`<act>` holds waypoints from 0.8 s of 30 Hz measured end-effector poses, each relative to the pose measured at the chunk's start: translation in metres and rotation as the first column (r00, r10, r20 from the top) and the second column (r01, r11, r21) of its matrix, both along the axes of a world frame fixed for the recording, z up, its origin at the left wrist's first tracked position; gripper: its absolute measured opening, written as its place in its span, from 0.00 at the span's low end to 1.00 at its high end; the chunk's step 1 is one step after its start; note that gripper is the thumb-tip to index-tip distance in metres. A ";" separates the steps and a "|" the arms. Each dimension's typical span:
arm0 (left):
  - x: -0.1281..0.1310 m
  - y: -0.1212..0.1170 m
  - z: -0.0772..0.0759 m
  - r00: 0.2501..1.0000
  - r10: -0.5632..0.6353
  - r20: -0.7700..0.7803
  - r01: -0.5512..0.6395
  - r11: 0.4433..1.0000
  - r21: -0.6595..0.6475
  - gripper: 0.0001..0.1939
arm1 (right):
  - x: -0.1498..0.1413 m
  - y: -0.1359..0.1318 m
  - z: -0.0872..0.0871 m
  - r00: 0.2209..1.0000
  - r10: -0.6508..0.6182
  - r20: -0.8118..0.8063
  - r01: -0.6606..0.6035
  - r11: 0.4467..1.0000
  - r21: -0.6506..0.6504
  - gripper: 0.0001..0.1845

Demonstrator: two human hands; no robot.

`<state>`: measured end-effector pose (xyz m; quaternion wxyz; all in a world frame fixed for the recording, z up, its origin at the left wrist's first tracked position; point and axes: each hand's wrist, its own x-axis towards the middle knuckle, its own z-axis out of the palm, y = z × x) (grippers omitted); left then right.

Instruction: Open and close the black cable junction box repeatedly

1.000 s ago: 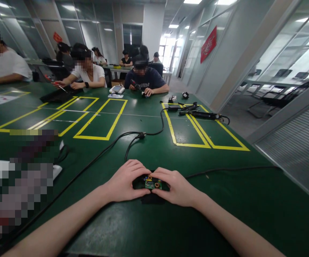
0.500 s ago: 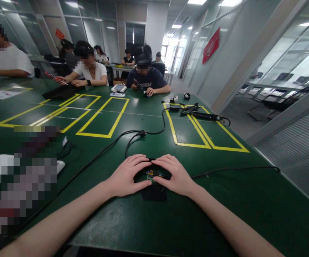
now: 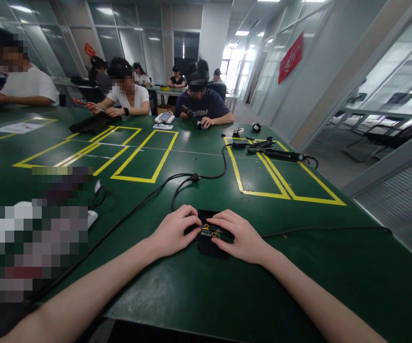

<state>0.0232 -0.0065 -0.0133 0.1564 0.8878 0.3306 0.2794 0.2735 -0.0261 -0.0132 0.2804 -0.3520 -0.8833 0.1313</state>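
Two bare hands meet at the near middle of the green bench [image 3: 198, 295], on either side of a small green circuit board [image 3: 211, 232] that lies on a black pad [image 3: 211, 247]. The left hand [image 3: 173, 233] rests palm down with its fingers curled toward the board's left end, and its fingertips touch that end. The right hand [image 3: 241, 238] mirrors it from the right, fingers bent over the board's right end and thumb lying along the near edge of the pad. Each grip pinches the circuit board lightly between fingertips rather than clenching, and the board sits between the two hands, level with the pad beneath it. Small round copper-coloured parts show on the board's top; finer detail is too small to tell. Just beyond the hands, a black cable [image 3: 177, 188] loops across the bench and runs away to the far right, and a second thin cable [image 3: 320, 229] trails off to the right of the right hand. Yellow tape rectangles [image 3: 145, 157] mark the bench farther off, with dark tools [image 3: 277, 153] lying on the far right one. Other people [image 3: 202, 102] sit at the far side, busy with their own hands.
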 end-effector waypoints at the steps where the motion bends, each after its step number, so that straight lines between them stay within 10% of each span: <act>1: 0.000 0.000 0.000 1.000 0.009 -0.020 -0.009 1.000 -0.004 0.04 | 0.000 0.001 0.000 1.000 -0.006 0.004 0.006 1.000 0.007 0.20; 24: -0.014 0.009 0.001 0.999 -0.024 -0.045 0.021 0.998 -0.066 0.05 | 0.044 0.014 0.014 1.000 -0.013 0.022 0.014 1.000 -0.024 0.08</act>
